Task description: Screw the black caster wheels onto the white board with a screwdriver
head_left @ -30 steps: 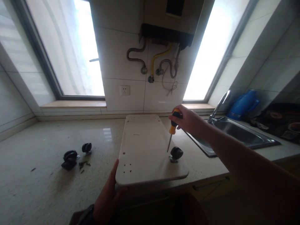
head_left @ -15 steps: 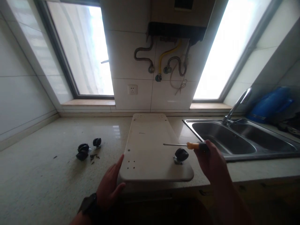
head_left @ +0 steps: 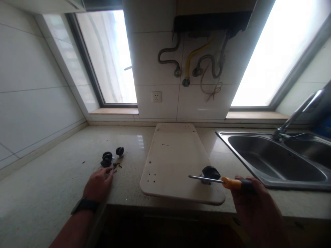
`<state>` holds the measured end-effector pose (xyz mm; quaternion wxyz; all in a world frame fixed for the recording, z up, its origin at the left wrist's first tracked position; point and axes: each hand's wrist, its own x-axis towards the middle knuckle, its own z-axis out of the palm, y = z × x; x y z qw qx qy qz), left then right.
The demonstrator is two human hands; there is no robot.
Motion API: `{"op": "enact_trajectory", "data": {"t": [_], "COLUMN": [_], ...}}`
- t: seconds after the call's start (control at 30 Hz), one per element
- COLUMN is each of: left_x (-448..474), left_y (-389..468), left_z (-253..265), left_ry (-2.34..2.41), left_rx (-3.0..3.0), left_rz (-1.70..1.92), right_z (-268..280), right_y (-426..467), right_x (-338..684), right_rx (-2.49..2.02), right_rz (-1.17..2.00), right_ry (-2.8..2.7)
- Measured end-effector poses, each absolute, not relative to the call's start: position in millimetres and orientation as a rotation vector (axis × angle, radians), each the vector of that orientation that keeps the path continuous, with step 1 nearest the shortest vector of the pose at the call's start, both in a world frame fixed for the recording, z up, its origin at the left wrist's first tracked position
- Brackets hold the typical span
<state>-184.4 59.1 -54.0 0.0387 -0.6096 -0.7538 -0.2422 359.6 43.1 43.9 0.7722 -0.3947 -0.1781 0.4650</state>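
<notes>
In the head view my right hand (head_left: pixel 258 203) grips a screwdriver (head_left: pixel 234 184) with an orange and black handle. Its shaft points left, passing in front of a black caster wheel (head_left: pixel 211 172) mounted at the near right corner of a white board (head_left: pixel 176 158). At the board's near left corner there are several screw holes. My left hand (head_left: pixel 97 184), with a dark watch on the wrist, lies low over the counter, fingers slightly apart at a small pile of screws (head_left: pixel 117 166). Just beyond it are loose black casters (head_left: pixel 106 159), with another caster (head_left: pixel 119 151) to their right.
A steel double sink (head_left: pixel 274 158) with a faucet (head_left: pixel 297 113) is set into the counter (head_left: pixel 64 179) on the right. Behind stands a tiled wall with a socket (head_left: pixel 156 96), pipes (head_left: pixel 168 57) and two windows. The counter's front edge runs below the board.
My left hand has left the board's left edge and moved left to the screws. The screwdriver, still in my right hand, has come lower and nearer. The view has shifted left.
</notes>
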Motion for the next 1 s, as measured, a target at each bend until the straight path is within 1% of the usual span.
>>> {"op": "enact_trajectory", "data": {"t": [0.17, 0.37, 0.53, 0.73, 0.8, 0.93, 1.0], "left_x": [-182, -177, -172, -145, -127, -83, -63], "left_y": [62, 63, 64, 59, 54, 42, 34], "left_z": [-54, -49, -47, -38, -28, 4, 18], "left_ry": [-2.367, -2.369, -2.341, -2.283, -2.269, -2.216, -2.155], "left_rx": [-1.872, -1.907, -1.902, -1.983, -2.017, -2.088, -2.11], "left_rz": [-0.681, -0.692, -0.793, -1.02, -1.15, -1.923, -2.19], "right_z": [44, 59, 62, 54, 53, 55, 57], "right_y": [41, 38, 36, 33, 32, 28, 24], "right_x": [355, 347, 341, 338, 335, 326, 320], "right_rx": [-0.844, -0.84, -0.878, -0.869, -0.864, -0.88, -0.885], "right_rz": [1.044, 1.08, 1.058, 1.057, 1.057, 1.021, 0.983], "right_ry": [-0.375, -0.322, -0.341, -0.42, -0.449, -0.468, -0.485]}}
